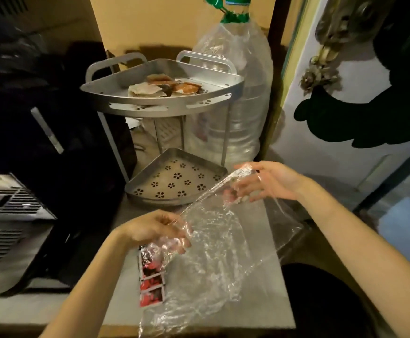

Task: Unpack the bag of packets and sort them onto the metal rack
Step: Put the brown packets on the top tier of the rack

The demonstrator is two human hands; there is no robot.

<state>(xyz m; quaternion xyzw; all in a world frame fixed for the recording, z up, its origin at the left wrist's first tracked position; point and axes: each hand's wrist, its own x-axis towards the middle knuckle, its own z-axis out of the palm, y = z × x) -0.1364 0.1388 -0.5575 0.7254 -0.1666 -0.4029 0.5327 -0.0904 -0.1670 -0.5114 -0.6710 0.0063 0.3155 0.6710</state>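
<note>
A clear plastic bag (pixel 213 259) is stretched between my two hands above the grey tabletop (pixel 267 301). My left hand (pixel 155 230) pinches its near edge, and my right hand (pixel 269 184) holds the far corner with fingers spread. A strip of red and black packets (pixel 151 286) lies on the table under my left hand, partly covered by the bag. The two-tier metal corner rack (pixel 164 106) stands beyond. Its top shelf holds several beige and orange packets (pixel 164 87). The perforated bottom shelf (pixel 174 179) shows nothing on it.
A large clear water jug (pixel 245 76) with a green cap stands right behind the rack. A dark bag (pixel 28 118) and a grey vented appliance (pixel 6 215) fill the left side. A pale door (pixel 345 93) with dark cloth hanging on it is at the right.
</note>
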